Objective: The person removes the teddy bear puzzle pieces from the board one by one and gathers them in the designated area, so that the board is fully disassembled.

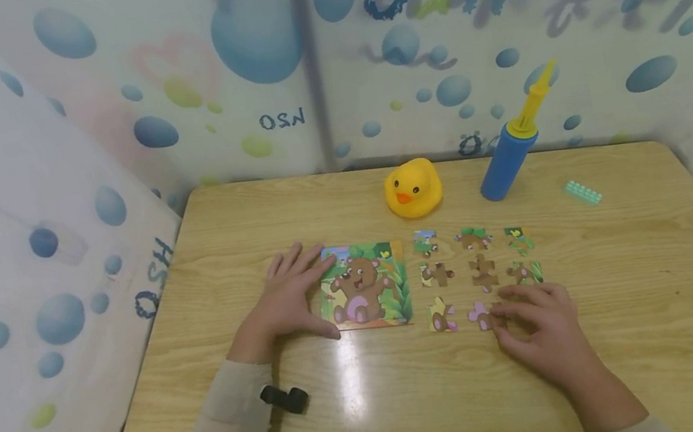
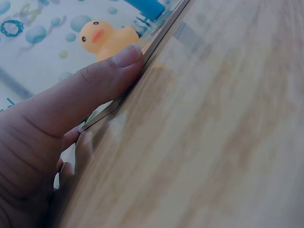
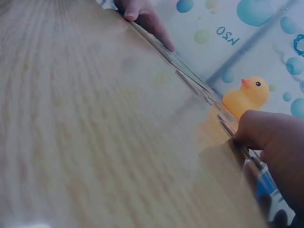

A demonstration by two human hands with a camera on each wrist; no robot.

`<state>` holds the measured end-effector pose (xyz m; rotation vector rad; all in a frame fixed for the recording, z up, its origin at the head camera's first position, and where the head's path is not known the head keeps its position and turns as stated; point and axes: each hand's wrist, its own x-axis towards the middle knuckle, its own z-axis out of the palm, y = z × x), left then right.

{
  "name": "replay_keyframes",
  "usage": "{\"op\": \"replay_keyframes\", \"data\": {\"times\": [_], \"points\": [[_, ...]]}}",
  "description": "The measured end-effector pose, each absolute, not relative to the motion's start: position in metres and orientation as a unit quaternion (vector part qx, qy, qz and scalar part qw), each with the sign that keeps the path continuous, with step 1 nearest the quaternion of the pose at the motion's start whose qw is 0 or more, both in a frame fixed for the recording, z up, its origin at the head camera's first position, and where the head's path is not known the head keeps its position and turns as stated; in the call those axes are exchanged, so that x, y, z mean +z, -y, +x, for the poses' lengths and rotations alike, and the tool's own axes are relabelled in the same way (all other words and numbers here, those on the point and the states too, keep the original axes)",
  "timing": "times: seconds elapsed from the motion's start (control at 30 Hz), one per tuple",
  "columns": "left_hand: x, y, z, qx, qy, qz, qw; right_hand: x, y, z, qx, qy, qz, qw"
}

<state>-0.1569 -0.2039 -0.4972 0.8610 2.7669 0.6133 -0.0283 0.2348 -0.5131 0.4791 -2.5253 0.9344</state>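
Observation:
My left hand (image 1: 288, 298) lies with fingers spread along the left side of a square bear picture board (image 1: 365, 285), index finger over its upper left corner. The thumb (image 2: 104, 80) stretches along the board's near edge in the left wrist view. To the right, several loose jigsaw pieces lie in spaced rows, including a bear-face piece (image 1: 484, 273) and a yellow-and-brown piece (image 1: 441, 316). My right hand (image 1: 540, 329) pinches a jigsaw piece, mostly hidden by the fingertips, beside a purple-and-brown piece (image 1: 480, 316). In the right wrist view the thumb is low at the pieces' edges.
A yellow rubber duck (image 1: 414, 189) sits behind the pieces. Right of it stands a blue hand pump (image 1: 506, 162) with a yellow top, and a mint-green toy brick (image 1: 583, 191) lies farther right. A patterned curtain (image 1: 193, 81) rises behind the wooden table (image 1: 419, 402).

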Motion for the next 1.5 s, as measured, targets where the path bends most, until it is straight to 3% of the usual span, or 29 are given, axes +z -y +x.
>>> {"op": "replay_keyframes", "data": {"times": [1.17, 1.5], "points": [[-0.497, 0.202, -0.158, 0.199, -0.932, 0.289, 0.093, -0.511, -0.197, -0.050, 0.303, 0.868, 0.218, 0.327], [-0.498, 0.204, -0.158, 0.200, -0.931, 0.293, 0.090, -0.514, -0.158, -0.055, 0.313, 0.880, 0.225, 0.276]]}}
